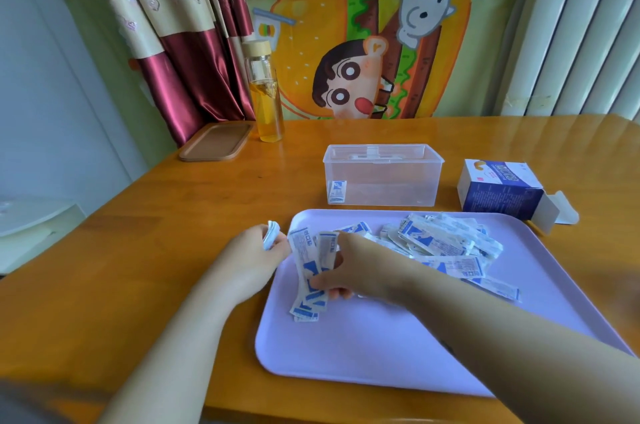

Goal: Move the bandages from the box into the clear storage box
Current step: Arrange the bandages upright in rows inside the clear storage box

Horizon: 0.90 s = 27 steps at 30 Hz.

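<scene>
Only one blue-and-white wrapped bandage (336,191) is in the clear plastic storage box (398,181) beyond the fingers. The right hand (353,273) grips a sheaf (309,268), the left hand (254,250) a small wad (271,235). The heap (446,243) to their right is yet to go.

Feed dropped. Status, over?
Left grip pinching bandages; right grip holding a bandage bundle. Pile on lilac tray; one bandage in clear storage box. Path unobstructed.

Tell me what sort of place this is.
Most likely a room in a home, perhaps a dining corner: a wooden table, draped red and beige curtains, and a cartoon burger cloth hanging behind it.
</scene>
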Available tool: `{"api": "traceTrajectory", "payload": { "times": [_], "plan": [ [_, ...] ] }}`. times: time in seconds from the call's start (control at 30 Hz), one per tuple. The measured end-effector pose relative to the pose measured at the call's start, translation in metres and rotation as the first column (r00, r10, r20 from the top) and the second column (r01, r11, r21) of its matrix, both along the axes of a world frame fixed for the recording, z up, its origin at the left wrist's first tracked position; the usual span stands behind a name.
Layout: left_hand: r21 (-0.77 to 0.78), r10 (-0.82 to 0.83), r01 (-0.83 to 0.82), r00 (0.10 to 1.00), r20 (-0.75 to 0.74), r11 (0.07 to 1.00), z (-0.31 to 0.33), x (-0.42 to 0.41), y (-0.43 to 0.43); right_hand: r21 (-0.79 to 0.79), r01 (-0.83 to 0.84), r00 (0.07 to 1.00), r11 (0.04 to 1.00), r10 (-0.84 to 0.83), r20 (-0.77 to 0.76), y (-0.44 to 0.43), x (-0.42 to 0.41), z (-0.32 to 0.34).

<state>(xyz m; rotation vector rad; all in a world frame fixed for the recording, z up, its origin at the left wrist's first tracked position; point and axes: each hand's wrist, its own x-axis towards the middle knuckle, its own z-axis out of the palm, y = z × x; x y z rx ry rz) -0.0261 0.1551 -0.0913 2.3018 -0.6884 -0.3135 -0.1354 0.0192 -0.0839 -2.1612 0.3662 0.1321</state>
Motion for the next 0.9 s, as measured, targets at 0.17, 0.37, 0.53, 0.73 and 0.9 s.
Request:
{"api": "traceTrajectory", "payload": {
  "times": [0.17,0.37,0.53,0.73,0.9],
  "plan": [
    [0.043,-0.047,0.048,0.999,-0.023,0.998,-0.004,-0.008,0.0,-0.023,-0.051,0.994,0.998,0.048,-0.101,0.005,0.01,-0.003],
    [0.105,-0.037,0.031,0.997,0.063,0.994,-0.011,-0.003,0.002,-0.38,0.026,0.999,0.925,-0.006,0.054,-0.042,0.027,0.022],
    [0.087,-0.064,0.061,0.997,0.034,0.994,-0.009,-0.009,0.002,-0.645,-0.191,0.98,0.74,0.105,-0.17,-0.065,0.053,0.005],
    [0.079,-0.077,0.074,0.996,0.042,0.994,-0.008,-0.011,0.005,-0.692,-0.317,0.946,0.648,0.167,-0.277,-0.064,0.075,0.003],
    [0.139,-0.12,0.118,0.993,0.005,0.983,-0.01,-0.016,-0.005,-0.69,-0.391,0.907,0.61,0.124,-0.403,-0.061,0.081,0.013]
  ]
}}
